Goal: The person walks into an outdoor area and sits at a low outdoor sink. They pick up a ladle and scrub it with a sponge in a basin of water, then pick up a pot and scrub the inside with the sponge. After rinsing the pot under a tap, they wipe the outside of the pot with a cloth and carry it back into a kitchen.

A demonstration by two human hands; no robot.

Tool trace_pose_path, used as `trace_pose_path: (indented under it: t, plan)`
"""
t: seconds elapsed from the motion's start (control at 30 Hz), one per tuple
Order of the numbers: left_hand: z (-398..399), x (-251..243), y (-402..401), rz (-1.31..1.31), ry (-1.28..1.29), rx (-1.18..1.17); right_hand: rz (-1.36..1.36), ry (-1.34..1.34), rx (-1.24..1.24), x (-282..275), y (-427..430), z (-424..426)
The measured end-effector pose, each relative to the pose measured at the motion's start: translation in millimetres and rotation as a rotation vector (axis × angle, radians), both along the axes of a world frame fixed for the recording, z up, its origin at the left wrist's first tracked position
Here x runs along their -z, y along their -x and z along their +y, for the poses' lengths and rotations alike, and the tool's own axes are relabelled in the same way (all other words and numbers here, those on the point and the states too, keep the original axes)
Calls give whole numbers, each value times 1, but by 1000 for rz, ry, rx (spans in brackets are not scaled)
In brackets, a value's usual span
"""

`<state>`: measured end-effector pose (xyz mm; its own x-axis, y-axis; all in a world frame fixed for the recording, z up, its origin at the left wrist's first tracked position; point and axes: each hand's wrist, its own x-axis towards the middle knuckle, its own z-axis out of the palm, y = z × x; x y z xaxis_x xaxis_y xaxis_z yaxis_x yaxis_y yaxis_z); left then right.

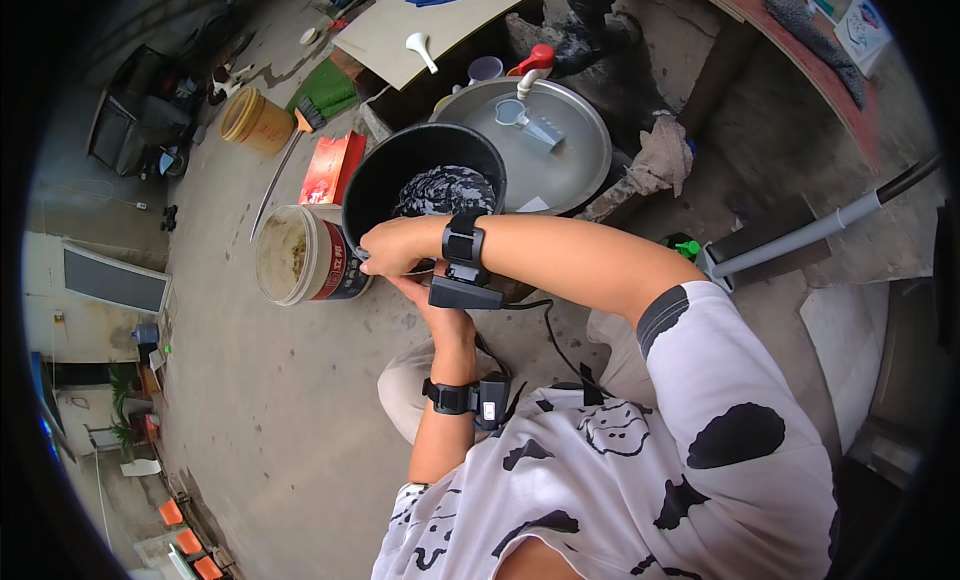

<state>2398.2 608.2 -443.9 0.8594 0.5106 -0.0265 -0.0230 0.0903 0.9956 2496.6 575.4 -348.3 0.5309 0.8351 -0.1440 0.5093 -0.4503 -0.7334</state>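
A black plastic bucket (375, 167) stands before me, tilted or seen at a slant. Inside lie dark, wet-looking contents (446, 190) streaked with white, perhaps water with foam. My right hand (401, 246) reaches across to the near left part of its rim, fingers curled over it. Just below, my left hand (442, 313) is at the bucket's near side. Its fingers are partly hidden by my right wrist and the strapped-on device (465, 291), so its grip is unclear. Behind the bucket, a wide metal basin (592, 122) holds water and a grey plastic scoop (540, 132).
A used white paint pail (300, 280) stands left of the bucket, by a red box-like bag (330, 171). Beyond are a broom (306, 120) and a yellowish pail (259, 122). A white ladle (421, 48) lies on a board (375, 32). A grey pipe (795, 235) slants at right.
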Motion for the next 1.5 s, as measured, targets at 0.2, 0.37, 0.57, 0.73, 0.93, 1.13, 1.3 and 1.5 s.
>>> trace_pose_path:
  t: [0.2, 0.37, 0.57, 0.73, 0.93, 1.13, 1.3, 1.5]
  plan:
    - [13, -32, -9, 180, 276, 14, 285, -38, -138, 16, -4, -45]
    - [21, -36, -13, 180, 278, 6, -25, 182, -326, 16, -13, -71]
    - [63, -17, -19, 365, 676, 223, -362, 197, -237, 23, 10, -72]
    - [38, -47, -8, 571, 865, 333, -410, 145, -197, 33, 23, -45]
    - [78, -24, -29, 479, 1005, 172, -423, 10, -102, 43, 25, -26]
    - [105, -60, -47, 557, 710, 130, -187, 41, -151, 15, 9, -37]
    - [117, -96, -61, 631, 236, 213, -131, 127, -298, 19, -21, -52]
    - [98, -113, -71, 634, 113, 362, -156, 833, -381, 32, -56, -68]
